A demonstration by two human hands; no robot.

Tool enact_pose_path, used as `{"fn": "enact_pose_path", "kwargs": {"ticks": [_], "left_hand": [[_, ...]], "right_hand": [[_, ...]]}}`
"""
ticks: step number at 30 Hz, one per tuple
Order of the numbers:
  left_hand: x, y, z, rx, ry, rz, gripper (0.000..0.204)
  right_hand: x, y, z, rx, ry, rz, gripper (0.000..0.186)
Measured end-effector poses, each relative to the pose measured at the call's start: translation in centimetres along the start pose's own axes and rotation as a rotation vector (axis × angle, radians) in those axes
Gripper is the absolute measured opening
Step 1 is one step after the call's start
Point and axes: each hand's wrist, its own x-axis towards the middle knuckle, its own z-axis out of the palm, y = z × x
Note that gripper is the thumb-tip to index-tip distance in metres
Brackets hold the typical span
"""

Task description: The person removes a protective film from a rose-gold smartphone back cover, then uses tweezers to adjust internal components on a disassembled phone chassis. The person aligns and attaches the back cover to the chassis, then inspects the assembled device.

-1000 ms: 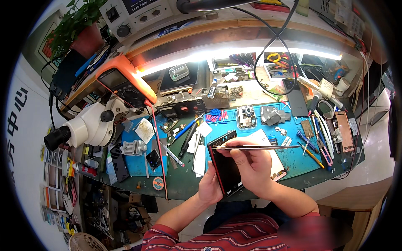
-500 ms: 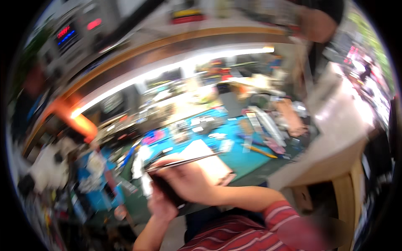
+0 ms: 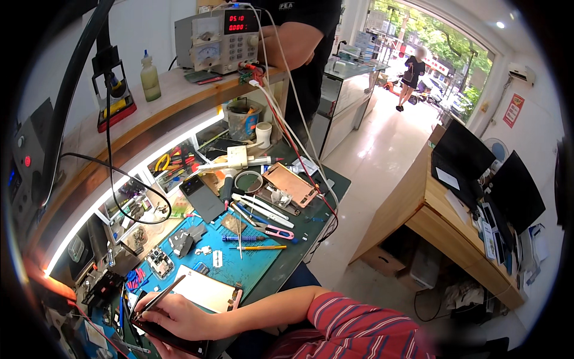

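Observation:
My right hand point(image 3: 182, 317) is at the lower left of the mat, pinching a slim dark pointed tool point(image 3: 162, 293) like a pen. The tool slants up to the right; its exact kind is unclear. Below it, a black phone-shaped slab point(image 3: 194, 346) lies tilted, gripped from underneath by my left hand point(image 3: 164, 347), mostly hidden by the slab and my right hand. Just right of them, a pale phone-sized panel point(image 3: 206, 291) rests on the blue work mat point(image 3: 261, 266). Beyond it are an opened phone frame with parts point(image 3: 160, 263) and small metal pieces.
Screwdrivers, a yellow stick point(image 3: 260, 248), a pink-handled knife point(image 3: 278, 232) and a grey phone point(image 3: 203, 197) crowd the bench. A power supply point(image 3: 224, 39) stands on the shelf above, its cables hanging over the right side. One person stands behind it; another is by the doorway.
The view has swung to the right, bringing the doorway and desk into sight and shifting my hands to the lower left. Both hands keep hold of the slab and tool.

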Motion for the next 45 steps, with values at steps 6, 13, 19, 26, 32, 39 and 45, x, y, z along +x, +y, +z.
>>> {"fn": "enact_pose_path", "kwargs": {"ticks": [6,13,19,26,32,39,45], "left_hand": [[0.8,0.7,-3.8,0.465,-0.236,0.141,0.056],[0.7,0.9,-3.1,0.299,-0.125,0.042,0.055],[0.6,0.9,-2.9,0.310,-0.112,0.041,0.056],[0.8,0.7,-3.5,0.288,-0.137,0.025,0.056],[0.8,0.6,-3.1,0.322,-0.275,0.076,0.056],[0.0,-0.4,-4.0,0.200,-0.160,0.107,0.048],[-0.2,0.8,-2.1,0.310,-0.304,-0.129,0.066]], "right_hand": [[0.2,0.2,-0.1,-0.033,-0.003,-0.067,0.015],[0.2,0.2,-0.1,-0.025,-0.008,-0.049,0.014],[0.2,0.3,0.0,-0.030,-0.006,-0.050,0.014],[0.1,0.4,-0.3,-0.034,-0.001,-0.052,0.014],[0.2,0.2,-0.1,-0.013,-0.017,-0.033,0.013],[-0.2,1.6,0.3,-0.088,-0.087,0.088,0.017],[-0.6,0.8,0.4,-0.022,0.002,0.059,0.017]]}}
